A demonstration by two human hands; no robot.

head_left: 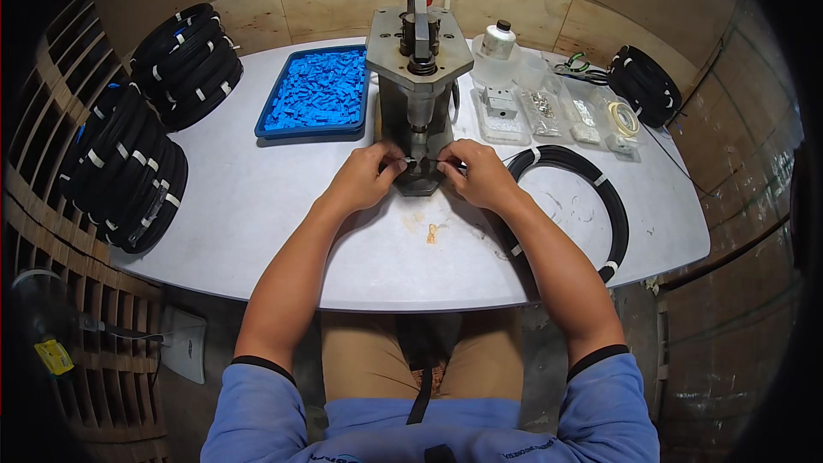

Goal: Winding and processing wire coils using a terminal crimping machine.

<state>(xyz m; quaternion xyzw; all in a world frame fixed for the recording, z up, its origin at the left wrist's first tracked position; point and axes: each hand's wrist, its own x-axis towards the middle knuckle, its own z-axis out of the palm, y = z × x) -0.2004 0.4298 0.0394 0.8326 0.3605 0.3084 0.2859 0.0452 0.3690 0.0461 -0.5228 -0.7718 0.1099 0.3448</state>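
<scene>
Both hands at the base of the hand press (419,77), mid worktop (257,206). Left hand (364,176) has fingers curled and pinched at the press foot, tips touching a thin black cable end (429,162) running across under the ram. Right hand (480,173) mirrors it from the other side, fingers closed in a pinch on the same cable end. What exactly sits between the fingertips is too small to tell. Both wrists rest on the worktop.

The cable end leads off right into a loose black cable coil (591,206) with white ties, lying flat on the worktop just beside the right forearm.

Press: grey metal body, upright lever with a red-tipped handle at the top, standing at the back centre of the worktop.

Around it:
- Blue tray (273,120) left of the press, full of small blue plastic parts (319,90).
- Stack of tied black coils (189,64) at back left; a bigger stack (129,171) hangs off the left edge.
- Right of the press: white bottle with dark cap (497,43), clear plastic boxes (549,111) with small metal parts, a tape roll (624,118).
- 1 more bundle of black coils (645,84) at far right, green-handled pliers (579,67) just beside it.
- Small tan scrap (432,232) on the worktop, near the person.
</scene>
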